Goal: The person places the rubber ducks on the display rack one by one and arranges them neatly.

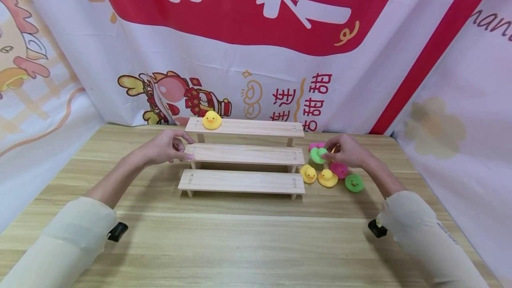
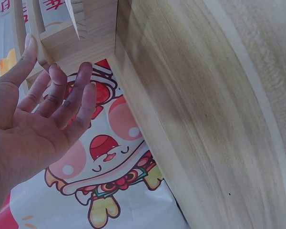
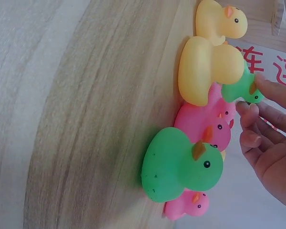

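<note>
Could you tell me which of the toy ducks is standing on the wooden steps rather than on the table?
The yellow duck at the left end of the top step; all the others cluster on the table by the right hand.

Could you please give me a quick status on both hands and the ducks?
Left hand open, fingertips at the middle step. Right hand pinching a green duck above the duck pile. One yellow duck on the top step. Nothing in the way.

A small green rubber duck [image 1: 318, 155] sits upright among ducks right of the stepped wooden shelf [image 1: 244, 154].
</note>
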Motion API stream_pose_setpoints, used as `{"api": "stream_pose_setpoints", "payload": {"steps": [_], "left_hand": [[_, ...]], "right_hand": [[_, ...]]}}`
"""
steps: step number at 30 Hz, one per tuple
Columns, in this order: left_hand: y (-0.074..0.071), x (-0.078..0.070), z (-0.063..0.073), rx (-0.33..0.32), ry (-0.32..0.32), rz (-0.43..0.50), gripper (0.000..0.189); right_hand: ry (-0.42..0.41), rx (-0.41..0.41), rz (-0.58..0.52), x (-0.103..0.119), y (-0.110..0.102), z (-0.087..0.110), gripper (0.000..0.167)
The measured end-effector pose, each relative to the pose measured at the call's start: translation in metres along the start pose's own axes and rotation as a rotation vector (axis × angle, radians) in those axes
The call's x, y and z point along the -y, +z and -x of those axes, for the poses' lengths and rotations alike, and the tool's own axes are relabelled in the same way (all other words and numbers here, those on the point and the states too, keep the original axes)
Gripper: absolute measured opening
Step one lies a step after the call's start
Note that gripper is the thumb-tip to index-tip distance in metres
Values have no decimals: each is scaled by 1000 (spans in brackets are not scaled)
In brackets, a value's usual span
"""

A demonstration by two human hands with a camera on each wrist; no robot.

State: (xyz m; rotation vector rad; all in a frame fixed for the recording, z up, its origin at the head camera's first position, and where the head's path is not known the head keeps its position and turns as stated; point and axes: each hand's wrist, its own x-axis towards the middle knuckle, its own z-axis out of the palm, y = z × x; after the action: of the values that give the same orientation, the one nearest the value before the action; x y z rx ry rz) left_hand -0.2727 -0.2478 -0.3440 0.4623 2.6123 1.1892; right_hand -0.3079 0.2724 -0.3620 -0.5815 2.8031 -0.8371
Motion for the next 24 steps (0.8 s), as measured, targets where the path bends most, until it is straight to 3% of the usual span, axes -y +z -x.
{"api": "stream_pose_setpoints", "payload": {"steps": [24], "left_hand": [[0, 1, -1, 10, -15, 17, 49]], "right_hand": [[26, -134, -64, 24, -5, 3, 38]]}}
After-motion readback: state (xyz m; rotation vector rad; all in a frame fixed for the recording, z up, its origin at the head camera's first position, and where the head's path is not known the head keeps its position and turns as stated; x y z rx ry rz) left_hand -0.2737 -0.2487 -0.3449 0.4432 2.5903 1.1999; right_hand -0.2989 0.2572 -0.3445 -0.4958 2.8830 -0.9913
